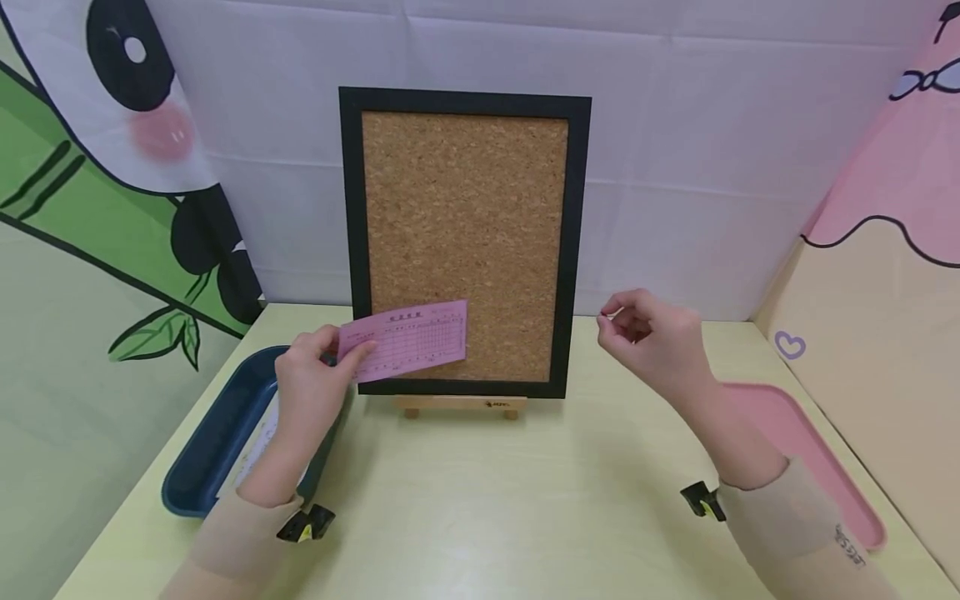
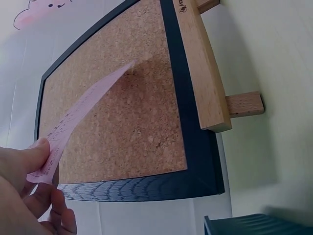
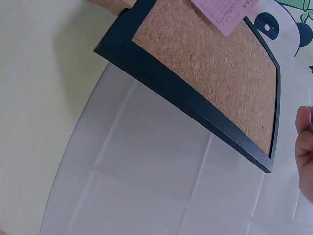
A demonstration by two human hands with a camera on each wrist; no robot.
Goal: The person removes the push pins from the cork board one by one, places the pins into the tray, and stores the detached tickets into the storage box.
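Observation:
My left hand (image 1: 311,375) pinches the left end of a pink printed form slip (image 1: 420,340) between thumb and fingers. The slip hangs in front of the lower part of a black-framed cork board (image 1: 465,208); in the left wrist view its far end comes close to the cork, and I cannot tell whether it touches. To the right of the board my right hand (image 1: 652,337) is raised, fingers curled, thumb and index fingertips together on something tiny, too small to make out. The right wrist view shows only part of this hand's fingers (image 3: 305,147).
A wooden stand (image 1: 461,404) holds the board upright on the pale table (image 1: 480,500). At the left lies a dark blue tray (image 1: 195,467) with white printed paper (image 1: 258,442) in it. A pink tray (image 1: 810,450) lies under the right forearm. A white cloth backdrop (image 1: 675,125) stands behind.

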